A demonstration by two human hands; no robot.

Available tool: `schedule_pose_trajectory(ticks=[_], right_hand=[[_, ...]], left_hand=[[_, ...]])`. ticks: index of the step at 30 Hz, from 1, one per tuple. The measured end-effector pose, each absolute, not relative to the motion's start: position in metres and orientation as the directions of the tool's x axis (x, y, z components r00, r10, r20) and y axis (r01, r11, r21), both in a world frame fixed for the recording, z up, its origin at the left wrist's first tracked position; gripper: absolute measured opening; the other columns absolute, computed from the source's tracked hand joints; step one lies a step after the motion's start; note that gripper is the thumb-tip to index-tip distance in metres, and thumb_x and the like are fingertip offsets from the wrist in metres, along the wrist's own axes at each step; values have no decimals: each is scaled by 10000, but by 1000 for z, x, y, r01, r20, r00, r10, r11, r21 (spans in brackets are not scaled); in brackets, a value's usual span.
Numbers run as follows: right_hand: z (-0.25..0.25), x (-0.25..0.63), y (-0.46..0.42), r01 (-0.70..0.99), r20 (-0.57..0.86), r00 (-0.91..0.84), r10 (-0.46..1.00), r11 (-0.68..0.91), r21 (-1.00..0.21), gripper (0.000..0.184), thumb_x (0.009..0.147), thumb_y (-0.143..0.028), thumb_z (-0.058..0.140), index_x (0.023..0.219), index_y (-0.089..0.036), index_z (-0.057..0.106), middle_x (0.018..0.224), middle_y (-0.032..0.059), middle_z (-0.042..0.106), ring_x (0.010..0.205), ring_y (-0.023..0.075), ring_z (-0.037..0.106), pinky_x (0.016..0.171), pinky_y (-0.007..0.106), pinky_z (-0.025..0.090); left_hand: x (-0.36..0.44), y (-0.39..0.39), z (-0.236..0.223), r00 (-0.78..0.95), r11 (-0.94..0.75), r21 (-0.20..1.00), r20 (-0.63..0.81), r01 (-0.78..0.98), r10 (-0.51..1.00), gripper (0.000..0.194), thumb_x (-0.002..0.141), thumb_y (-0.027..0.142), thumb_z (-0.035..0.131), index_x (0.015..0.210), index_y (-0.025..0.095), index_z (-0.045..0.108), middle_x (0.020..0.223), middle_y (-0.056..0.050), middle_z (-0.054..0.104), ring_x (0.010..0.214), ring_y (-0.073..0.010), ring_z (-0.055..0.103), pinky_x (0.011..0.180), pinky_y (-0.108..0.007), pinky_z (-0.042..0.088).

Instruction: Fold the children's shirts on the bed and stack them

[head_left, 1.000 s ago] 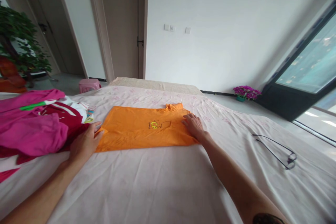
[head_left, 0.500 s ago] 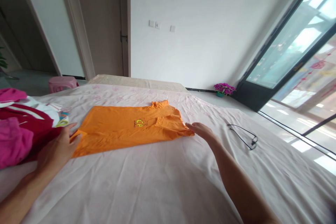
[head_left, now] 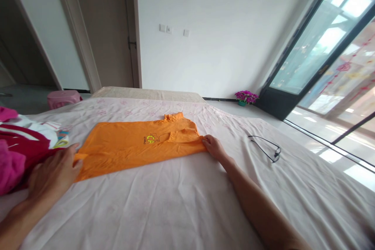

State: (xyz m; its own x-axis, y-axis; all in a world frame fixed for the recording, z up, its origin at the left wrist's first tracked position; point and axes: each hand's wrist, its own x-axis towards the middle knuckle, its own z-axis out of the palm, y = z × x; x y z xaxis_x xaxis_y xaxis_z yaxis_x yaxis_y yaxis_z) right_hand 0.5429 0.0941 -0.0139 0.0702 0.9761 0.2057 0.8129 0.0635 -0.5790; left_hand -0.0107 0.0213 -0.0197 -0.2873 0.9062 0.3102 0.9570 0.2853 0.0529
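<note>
An orange T-shirt [head_left: 117,140] lies lengthwise across the bed, one side folded over its front. Part of a yellow and dark print shows beside the folded strip. At the hem end on the left, my left hand [head_left: 55,170] has a corner of the cloth between thumb and fingers. My right hand [head_left: 214,147] is closed on the shirt's shoulder end, near the neckline, with its fingertips pinching the edge. The fingers' undersides are hidden.
A pile of pink, red and white clothes [head_left: 26,140] sits at the left. Black-framed glasses [head_left: 271,150] rest on the pale bedsheet [head_left: 164,211] to the right. Beyond the bed stand a pink stool [head_left: 64,97] and purple flowers [head_left: 246,97] in a green pot.
My right hand has closed from outstretched fingers into a pinch on the shirt's shoulder end. My left hand stays at the hem corner. The whole view has shifted slightly.
</note>
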Motion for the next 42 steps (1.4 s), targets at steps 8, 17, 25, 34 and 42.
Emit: schedule_pose_trajectory(ticks=[8,17,25,34,42], right_hand=[[-15,539,89,780,201,43,979,93,-619,374,917,-492,414,740,-205,575,694,-10,591,667,152,537,605,242,341],[-22,542,87,800,178,39,983,77,-596,302,905,-433,455,700,-214,489,655,-32,535,641,131,497,586,232,286],[-4,540,78,792,132,20,991,65,-608,331,932,-458,437,772,-219,600,726,-21,620,689,146,553,616,228,334],[-7,540,80,857,96,187,978,-114,-503,349,972,-459,432,1188,-311,662,1028,23,752,947,217,668,737,275,408],[-3,540,84,869,65,214,975,-159,-469,392,969,-521,436,1204,-305,664,1022,31,755,964,238,677,781,312,429]], left_hand=[[107,83,17,18,-90,233,296,968,955,334,918,378,459,1170,248,635,1239,-29,695,1134,-195,637,953,-292,476],[286,175,7,246,-323,290,271,901,931,374,844,444,626,1130,215,698,1228,-100,690,1187,-249,598,1004,-329,444],[311,187,-10,203,-304,328,308,895,930,226,951,331,457,1058,216,620,1061,-65,732,983,-194,676,807,-282,482],[303,202,-17,176,-284,297,342,912,923,210,969,351,437,1079,231,571,1032,-62,737,899,-200,693,708,-281,458],[306,171,-8,343,-479,192,482,857,806,271,945,286,481,1179,202,589,1172,-125,654,1175,-284,563,1013,-421,409]])
